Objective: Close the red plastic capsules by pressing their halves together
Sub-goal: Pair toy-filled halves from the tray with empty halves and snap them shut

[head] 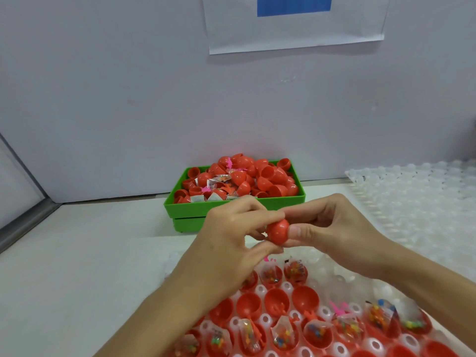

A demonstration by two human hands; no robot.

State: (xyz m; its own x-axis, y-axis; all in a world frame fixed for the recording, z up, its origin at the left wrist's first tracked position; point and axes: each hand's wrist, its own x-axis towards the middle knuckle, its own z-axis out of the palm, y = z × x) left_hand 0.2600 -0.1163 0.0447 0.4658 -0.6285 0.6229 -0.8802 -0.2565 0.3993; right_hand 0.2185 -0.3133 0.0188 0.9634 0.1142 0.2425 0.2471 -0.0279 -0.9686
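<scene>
A red plastic capsule (278, 231) is held in the air between both hands, above the near tray. My left hand (231, 243) pinches its left side with fingertips and thumb. My right hand (332, 228) pinches its right side, thumb in front. Below, a clear moulded tray (268, 319) holds several open red capsule halves (277, 300), many filled with small packets of coloured beads (316, 332). A green bin (231, 208) behind the hands is heaped with red halves and packets.
A stack of clear moulded trays (422, 197) lies at the right. A grey wall stands close behind the green bin, with a paper sheet (293, 24) taped on it. Bare white tabletop (85, 253) stretches to the left.
</scene>
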